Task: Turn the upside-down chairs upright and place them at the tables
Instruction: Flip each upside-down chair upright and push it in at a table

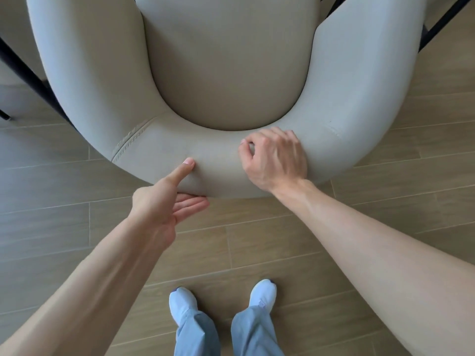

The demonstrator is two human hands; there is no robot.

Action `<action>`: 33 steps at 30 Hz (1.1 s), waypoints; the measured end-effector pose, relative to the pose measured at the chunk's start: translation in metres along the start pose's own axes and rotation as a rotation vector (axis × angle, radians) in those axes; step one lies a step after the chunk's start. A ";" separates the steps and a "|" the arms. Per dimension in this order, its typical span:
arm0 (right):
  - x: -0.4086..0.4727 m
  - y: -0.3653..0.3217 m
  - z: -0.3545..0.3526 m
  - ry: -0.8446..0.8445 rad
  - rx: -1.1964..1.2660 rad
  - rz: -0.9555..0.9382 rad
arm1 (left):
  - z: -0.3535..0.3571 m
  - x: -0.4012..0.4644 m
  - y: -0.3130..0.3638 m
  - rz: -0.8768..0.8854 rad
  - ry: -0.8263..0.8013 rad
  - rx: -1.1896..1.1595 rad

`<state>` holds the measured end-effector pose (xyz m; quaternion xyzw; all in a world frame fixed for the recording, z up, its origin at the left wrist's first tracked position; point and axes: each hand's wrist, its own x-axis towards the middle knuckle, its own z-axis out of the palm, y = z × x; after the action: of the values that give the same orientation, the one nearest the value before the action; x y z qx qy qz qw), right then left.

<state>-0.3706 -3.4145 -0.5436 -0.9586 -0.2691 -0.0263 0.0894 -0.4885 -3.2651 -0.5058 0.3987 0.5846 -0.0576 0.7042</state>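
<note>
A pale grey upholstered chair with a curved, padded backrest fills the upper part of the head view, standing upright with its seat facing up. My left hand grips the rear curve of the backrest, thumb on top and fingers under its lower edge. My right hand lies curled over the top of the backrest a little to the right, fingers bent onto the padding. Both forearms reach in from the bottom corners.
Wood-look plank floor lies beneath me, with my two feet in light shoes just behind the chair. Dark metal legs of another piece of furniture cross at the upper left, and more dark bars at the upper right.
</note>
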 end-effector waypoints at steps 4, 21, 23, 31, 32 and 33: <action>0.038 0.002 -0.014 0.101 0.006 0.047 | 0.003 -0.011 0.022 0.396 0.162 0.161; 0.155 0.009 -0.040 0.085 0.022 0.159 | 0.095 0.070 0.142 1.488 0.301 1.514; 0.156 0.010 -0.041 0.105 0.029 0.131 | 0.092 0.068 0.143 1.544 0.218 1.516; 0.123 0.026 -0.052 -0.066 -0.005 -0.355 | 0.069 0.076 0.170 1.744 -0.152 2.028; 0.122 0.028 -0.056 -0.185 -0.085 -0.391 | 0.070 0.077 0.173 1.725 -0.142 2.068; 0.124 0.030 -0.059 -0.292 -0.177 -0.407 | 0.071 0.077 0.173 1.716 -0.128 2.080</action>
<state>-0.2495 -3.3874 -0.4786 -0.8826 -0.4629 0.0713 -0.0417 -0.3142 -3.1633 -0.4870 0.9767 -0.1952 -0.0337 -0.0826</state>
